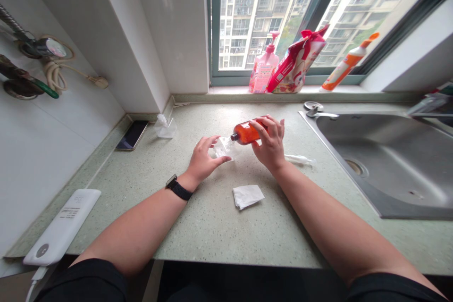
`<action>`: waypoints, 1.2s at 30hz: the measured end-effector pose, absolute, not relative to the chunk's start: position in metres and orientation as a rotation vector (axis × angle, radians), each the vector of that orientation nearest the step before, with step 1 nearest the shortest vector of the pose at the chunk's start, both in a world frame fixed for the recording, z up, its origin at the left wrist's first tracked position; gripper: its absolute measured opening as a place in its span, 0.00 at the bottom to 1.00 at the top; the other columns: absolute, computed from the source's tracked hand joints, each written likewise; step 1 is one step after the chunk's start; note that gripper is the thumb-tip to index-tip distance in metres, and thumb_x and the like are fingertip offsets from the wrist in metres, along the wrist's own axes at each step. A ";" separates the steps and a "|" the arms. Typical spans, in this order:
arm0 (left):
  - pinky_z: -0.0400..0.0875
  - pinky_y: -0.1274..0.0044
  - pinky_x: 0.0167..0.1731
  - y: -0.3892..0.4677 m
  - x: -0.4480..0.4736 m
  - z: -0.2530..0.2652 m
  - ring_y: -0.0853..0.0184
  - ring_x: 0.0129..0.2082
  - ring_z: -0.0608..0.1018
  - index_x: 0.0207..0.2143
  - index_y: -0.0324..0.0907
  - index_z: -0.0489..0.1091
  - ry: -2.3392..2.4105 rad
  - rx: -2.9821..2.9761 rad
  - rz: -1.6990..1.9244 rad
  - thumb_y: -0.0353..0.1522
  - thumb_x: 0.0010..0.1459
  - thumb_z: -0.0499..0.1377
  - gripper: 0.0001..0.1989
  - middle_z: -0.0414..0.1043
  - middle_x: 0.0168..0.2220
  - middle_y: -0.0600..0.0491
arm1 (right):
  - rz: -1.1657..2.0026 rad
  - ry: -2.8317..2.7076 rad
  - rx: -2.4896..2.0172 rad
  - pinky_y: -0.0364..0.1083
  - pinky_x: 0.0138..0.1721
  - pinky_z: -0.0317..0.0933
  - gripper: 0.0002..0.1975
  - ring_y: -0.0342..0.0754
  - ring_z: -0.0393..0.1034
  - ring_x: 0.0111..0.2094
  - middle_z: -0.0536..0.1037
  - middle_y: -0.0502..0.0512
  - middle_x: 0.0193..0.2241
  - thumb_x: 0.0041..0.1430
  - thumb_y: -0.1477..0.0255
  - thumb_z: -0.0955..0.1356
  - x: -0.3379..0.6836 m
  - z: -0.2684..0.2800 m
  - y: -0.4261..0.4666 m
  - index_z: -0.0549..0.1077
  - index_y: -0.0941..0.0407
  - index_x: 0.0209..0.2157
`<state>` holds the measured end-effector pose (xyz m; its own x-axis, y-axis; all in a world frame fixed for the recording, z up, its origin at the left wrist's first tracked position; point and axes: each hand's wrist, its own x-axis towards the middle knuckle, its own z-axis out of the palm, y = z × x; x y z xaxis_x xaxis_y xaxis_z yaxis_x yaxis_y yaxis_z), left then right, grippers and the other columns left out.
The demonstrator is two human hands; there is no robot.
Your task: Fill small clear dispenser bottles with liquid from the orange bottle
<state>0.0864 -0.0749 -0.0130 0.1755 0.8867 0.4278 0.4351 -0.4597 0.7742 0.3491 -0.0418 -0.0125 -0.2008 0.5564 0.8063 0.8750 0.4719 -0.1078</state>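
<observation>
My right hand point(269, 141) is wrapped round an amber bottle point(246, 133), tilted on its side with its dark uncapped neck pointing left. The neck hangs over a small clear plastic container point(223, 147), which my left hand point(205, 158) grips between thumb and fingers. Whether liquid is flowing from the bottle I cannot make out. A folded white tissue point(248, 196) lies on the counter nearer to me. Just right of my right wrist is a clear, slender plastic item point(300, 159), partly hidden by the wrist.
The speckled counter point(198, 226) runs to a steel sink point(389, 165) on the right. Leftward are a phone point(132, 135), a clear plastic container point(165, 127) and a white power bank point(63, 226). A pink pump bottle point(264, 68), red bag point(299, 63) and orange-white bottle point(348, 66) line the windowsill.
</observation>
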 end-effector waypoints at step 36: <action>0.82 0.60 0.52 -0.076 0.086 -0.011 0.55 0.51 0.82 0.62 0.47 0.71 1.267 1.994 1.207 0.48 0.52 0.77 0.38 0.74 0.54 0.45 | -0.472 -1.872 -1.187 0.75 0.74 0.41 0.37 0.63 0.61 0.68 0.72 0.57 0.60 0.57 0.82 0.69 0.349 -0.012 -0.041 0.67 0.43 0.66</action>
<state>0.0855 -0.0761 -0.0109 0.1808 0.8895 0.4197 0.4625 -0.4535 0.7619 0.3486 -0.0406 -0.0124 -0.1910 0.5502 0.8129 0.8699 0.4785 -0.1195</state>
